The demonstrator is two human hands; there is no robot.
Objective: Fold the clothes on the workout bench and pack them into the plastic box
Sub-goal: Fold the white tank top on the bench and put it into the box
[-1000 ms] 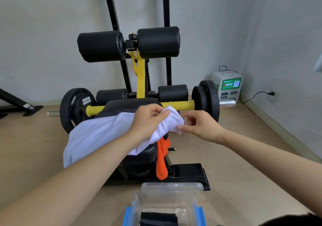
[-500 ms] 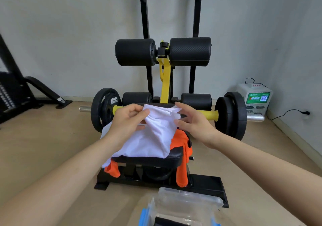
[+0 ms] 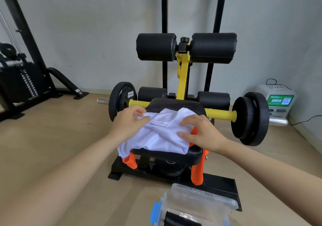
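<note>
**Workout bench with clothes, two hands on the cloth**

Hands, 2.
- Left hand (image 3: 129, 123): comes in from the near left, palm down over the far left edge of the white garment (image 3: 162, 137). Its thumb and curled fingers pinch a fold of the cloth.
- Right hand (image 3: 200, 131): comes in from the near right. Its fingers are spread and only slightly bent, pressing flat on the right side of the same garment. The thumb lies on the cloth and the hand grasps nothing.
- Both forearms are bare.

Garments on the bench (image 3: 174, 103), 2.
- White garment: rumpled, lying across the black seat pad, its near left corner hanging off the edge.
- Orange garment (image 3: 196, 173): under the white one, with ends dangling down the left and right sides of the seat.

Plastic box (image 3: 191, 208), 1.
- Clear with blue clips, on the floor near the bench base, cut off by the bottom edge of the view.
- Clear lid (image 3: 203, 196), 1, at the box's far side.
- Dark folded item (image 3: 181, 221), 1, inside the box.

Bench fittings.
- Roller pads (image 3: 156, 47), 4: two high, two low, all beyond the seat.
- Yellow bar (image 3: 221, 114), 1, running left to right behind the seat.
- Weight plates (image 3: 120, 100): one on the left end, what looks like two pressed together on the right end.

Room.
- Charging unit (image 3: 277, 102), 1, white, against the far right wall.
- Cable machine (image 3: 20, 84), 1, black, far left
</note>
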